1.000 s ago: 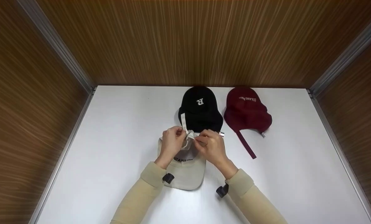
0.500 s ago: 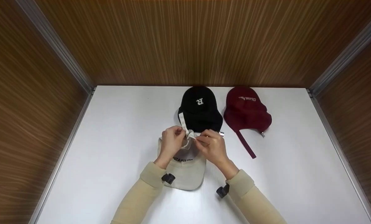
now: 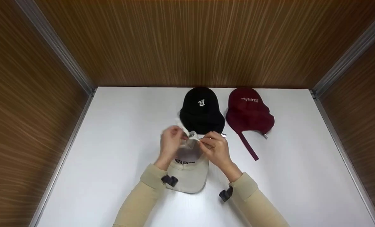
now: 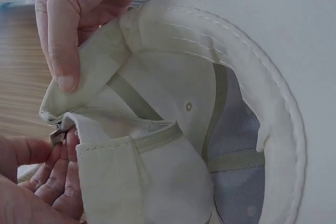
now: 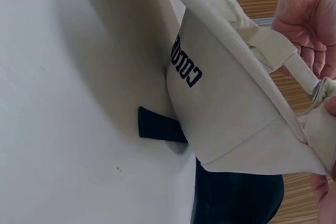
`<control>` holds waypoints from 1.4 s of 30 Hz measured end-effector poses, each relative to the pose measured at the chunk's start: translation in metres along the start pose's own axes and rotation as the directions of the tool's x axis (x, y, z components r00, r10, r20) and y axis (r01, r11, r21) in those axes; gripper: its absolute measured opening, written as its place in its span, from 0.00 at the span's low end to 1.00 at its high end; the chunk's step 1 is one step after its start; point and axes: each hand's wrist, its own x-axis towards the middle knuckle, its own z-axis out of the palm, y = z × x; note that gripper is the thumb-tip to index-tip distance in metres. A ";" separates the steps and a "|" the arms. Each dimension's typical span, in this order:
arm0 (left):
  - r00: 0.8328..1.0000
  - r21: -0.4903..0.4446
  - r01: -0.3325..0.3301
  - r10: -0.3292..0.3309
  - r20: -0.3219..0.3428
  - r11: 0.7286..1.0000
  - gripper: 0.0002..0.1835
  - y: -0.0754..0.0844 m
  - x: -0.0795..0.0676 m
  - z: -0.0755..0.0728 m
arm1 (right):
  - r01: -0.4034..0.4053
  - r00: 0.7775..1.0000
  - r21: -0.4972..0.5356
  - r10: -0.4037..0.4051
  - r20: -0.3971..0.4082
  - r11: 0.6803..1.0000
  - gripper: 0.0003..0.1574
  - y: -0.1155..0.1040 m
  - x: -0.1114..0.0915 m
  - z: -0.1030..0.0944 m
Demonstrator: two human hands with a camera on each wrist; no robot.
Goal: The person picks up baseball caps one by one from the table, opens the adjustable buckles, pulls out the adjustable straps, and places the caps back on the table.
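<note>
A beige baseball cap [image 3: 189,179] lies between the hands, its brim toward the person and its inside showing in the left wrist view. My left hand [image 3: 170,143], blurred in the head view, pinches the beige strap [image 5: 303,74] close to the metal buckle [image 4: 56,135]. The exact spot of its fingertips is partly hidden by the cloth. My right hand [image 3: 217,148] grips the cap's back edge beside the buckle, with the thumb [image 4: 65,80] on the inner side. Dark lettering [image 5: 186,67] shows on the cap's front.
Just beyond the hands lies a black cap [image 3: 203,118]. To its right is a dark red cap [image 3: 247,116] with its strap [image 3: 248,146] hanging loose. All rest on a white table [image 3: 127,126], walled by wood-grain panels [image 3: 187,44].
My left hand has shifted slightly left, and the strap's free end has swung left with it. The right hand keeps its grip almost in place.
</note>
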 end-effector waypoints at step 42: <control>0.992 -0.027 -0.023 0.026 0.126 0.999 0.06 0.007 0.002 -0.019 | 0.120 0.971 -0.257 -0.059 0.232 0.959 0.08 -0.006 0.016 0.001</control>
